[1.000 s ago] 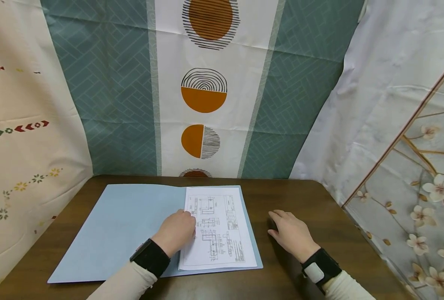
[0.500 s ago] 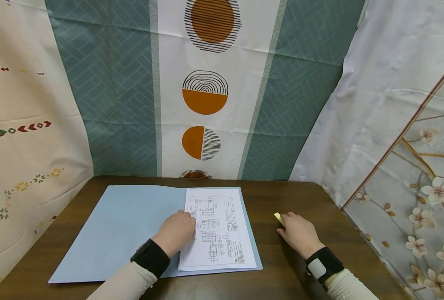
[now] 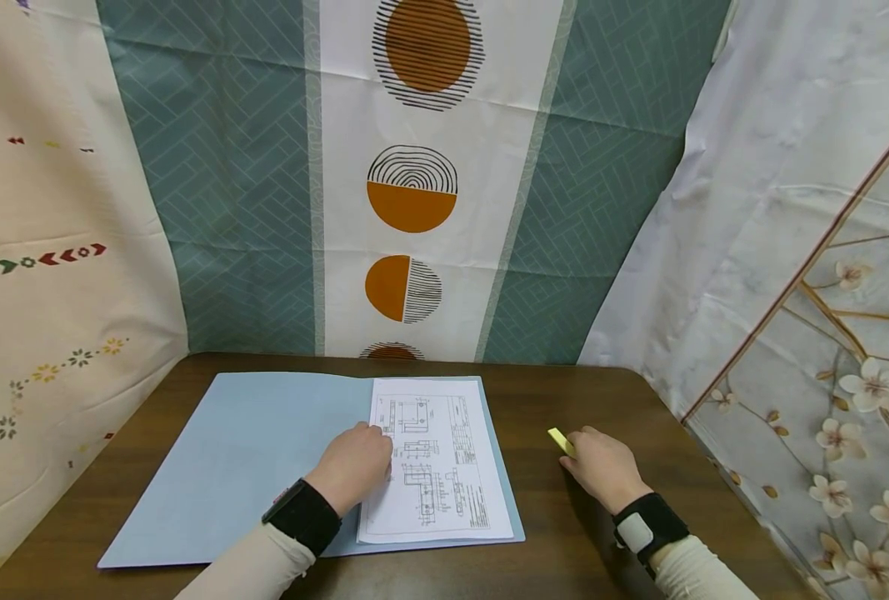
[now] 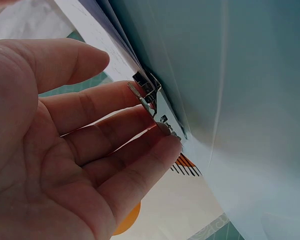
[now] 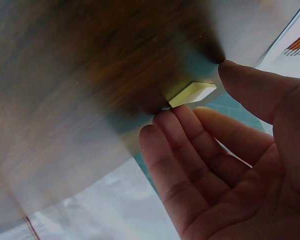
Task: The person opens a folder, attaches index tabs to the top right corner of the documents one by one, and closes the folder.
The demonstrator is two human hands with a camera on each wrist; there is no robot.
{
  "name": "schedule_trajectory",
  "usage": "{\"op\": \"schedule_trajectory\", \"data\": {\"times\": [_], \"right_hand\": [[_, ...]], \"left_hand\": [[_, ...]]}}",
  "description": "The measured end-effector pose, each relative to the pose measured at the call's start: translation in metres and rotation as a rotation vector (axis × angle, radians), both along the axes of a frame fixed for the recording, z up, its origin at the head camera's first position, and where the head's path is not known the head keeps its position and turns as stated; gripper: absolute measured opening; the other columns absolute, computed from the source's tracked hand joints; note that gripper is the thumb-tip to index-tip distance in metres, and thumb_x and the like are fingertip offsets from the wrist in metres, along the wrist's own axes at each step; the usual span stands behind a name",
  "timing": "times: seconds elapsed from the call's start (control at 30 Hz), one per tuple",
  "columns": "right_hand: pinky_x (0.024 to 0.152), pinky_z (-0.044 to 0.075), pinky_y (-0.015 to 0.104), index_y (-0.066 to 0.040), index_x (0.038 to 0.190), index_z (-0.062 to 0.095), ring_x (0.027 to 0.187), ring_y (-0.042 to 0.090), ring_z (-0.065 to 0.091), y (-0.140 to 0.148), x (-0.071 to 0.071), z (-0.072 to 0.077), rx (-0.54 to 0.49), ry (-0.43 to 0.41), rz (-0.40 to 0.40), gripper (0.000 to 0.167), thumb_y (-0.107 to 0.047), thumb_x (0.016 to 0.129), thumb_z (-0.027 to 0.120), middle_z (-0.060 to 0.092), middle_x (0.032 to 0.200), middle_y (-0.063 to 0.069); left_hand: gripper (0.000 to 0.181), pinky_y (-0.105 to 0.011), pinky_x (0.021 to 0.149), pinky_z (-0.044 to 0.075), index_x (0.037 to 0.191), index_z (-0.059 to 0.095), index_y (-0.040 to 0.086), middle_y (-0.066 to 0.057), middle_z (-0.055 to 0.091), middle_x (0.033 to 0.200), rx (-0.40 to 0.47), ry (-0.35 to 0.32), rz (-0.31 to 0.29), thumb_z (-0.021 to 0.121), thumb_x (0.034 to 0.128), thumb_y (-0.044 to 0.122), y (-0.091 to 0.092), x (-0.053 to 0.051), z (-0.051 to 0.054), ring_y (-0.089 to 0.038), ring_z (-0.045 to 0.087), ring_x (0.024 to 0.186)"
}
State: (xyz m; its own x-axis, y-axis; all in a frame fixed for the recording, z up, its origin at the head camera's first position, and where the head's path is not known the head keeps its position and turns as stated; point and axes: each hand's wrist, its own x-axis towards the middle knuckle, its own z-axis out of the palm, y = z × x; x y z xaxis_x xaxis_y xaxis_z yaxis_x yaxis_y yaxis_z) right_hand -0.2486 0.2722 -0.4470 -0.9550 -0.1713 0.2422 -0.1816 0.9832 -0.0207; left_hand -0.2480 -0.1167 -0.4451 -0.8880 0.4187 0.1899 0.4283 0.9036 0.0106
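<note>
A light blue clip folder (image 3: 249,433) lies opened flat on the table, with white sheets of technical drawings (image 3: 444,467) on its right side. My left hand (image 3: 354,467) rests at the fold beside the sheets. In the left wrist view, its extended fingertips touch a metal clip (image 4: 149,92), while the thumb stands apart. Right of the folder, my right hand (image 3: 603,468) reaches over a small yellow strip-like block (image 3: 560,441), partly hidden by the fingers. In the right wrist view, fingertips touch the block's near end, and the thumb is apart from it.
The brown wooden table (image 3: 586,392) extends around the folder. Behind it hangs a green and white patterned cloth (image 3: 249,208). A cream cloth (image 3: 62,300) hangs at the left and a white floral one (image 3: 789,400) at the right.
My right hand has shifted a little to the right, and the yellow block, hidden one second ago, now shows at its fingertips. The left hand and folder stay in place.
</note>
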Motion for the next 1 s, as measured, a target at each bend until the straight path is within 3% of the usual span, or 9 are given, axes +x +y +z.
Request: {"op": "schedule_trajectory", "data": {"times": [0.4,1.0], "right_hand": [[0.066,0.059,0.046,-0.006,0.095,0.082,0.072,0.021,0.067,0.004,-0.007,-0.002,-0.02,0.016,-0.002,0.012,-0.014,0.091,0.09,0.068,0.083,0.006],[0.067,0.057,0.047,-0.004,0.095,0.08,0.072,0.019,0.062,0.009,-0.014,0.005,-0.084,-0.075,-0.052,0.008,-0.011,0.092,0.082,0.065,0.083,0.004]], "left_hand": [[0.023,-0.038,0.077,0.06,0.102,0.082,-0.003,-0.015,0.074,0.09,-0.004,-0.005,0.007,0.088,0.0946,0.018,0.0,0.001,0.001,-0.023,0.059,0.077],[0.023,-0.038,0.076,0.059,0.103,0.081,-0.004,-0.015,0.073,0.091,0.006,-0.009,0.006,0.088,0.0952,0.017,0.0,0.0,0.0,-0.023,0.06,0.078]]}}
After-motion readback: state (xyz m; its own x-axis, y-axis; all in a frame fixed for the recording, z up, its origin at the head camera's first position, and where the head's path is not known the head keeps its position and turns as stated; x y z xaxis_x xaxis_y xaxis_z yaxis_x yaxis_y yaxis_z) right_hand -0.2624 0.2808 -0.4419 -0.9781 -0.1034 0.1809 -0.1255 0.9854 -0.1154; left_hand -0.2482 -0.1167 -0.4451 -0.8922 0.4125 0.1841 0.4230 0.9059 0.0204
